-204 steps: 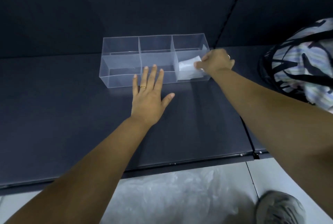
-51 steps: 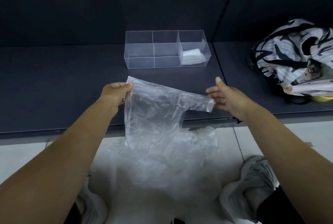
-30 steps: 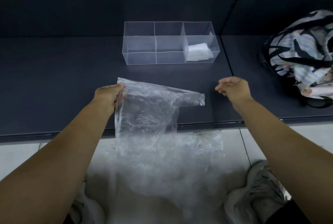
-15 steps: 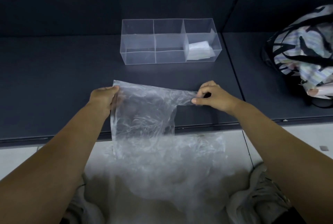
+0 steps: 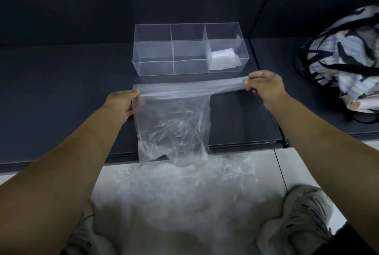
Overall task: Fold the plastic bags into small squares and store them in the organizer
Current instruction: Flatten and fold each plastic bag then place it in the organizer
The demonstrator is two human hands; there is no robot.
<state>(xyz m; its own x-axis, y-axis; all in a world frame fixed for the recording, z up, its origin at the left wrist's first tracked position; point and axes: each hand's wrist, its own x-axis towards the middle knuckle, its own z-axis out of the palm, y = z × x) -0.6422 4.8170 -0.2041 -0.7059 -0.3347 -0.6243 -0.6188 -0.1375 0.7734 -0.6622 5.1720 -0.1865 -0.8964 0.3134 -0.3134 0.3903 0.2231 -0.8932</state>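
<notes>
A clear plastic bag point(image 5: 174, 119) hangs over the front of the dark shelf point(image 5: 61, 82), its top edge stretched taut. My left hand point(image 5: 121, 102) pinches the bag's left top corner. My right hand point(image 5: 264, 86) grips the bag's pulled-out handle strip further right. Behind them stands the clear organizer point(image 5: 190, 49) with three compartments. A folded white bag point(image 5: 223, 60) lies in its right compartment; the other two hold nothing.
A heap of loose clear bags point(image 5: 184, 189) lies on the pale floor below the shelf edge, between my grey shoes point(image 5: 297, 217). A striped fabric bag point(image 5: 344, 53) with black straps sits on the shelf at the right.
My right hand has pulled the bag's handle strip out to the right and up, stretching the top edge tight. The left hand keeps its hold on the corner.
</notes>
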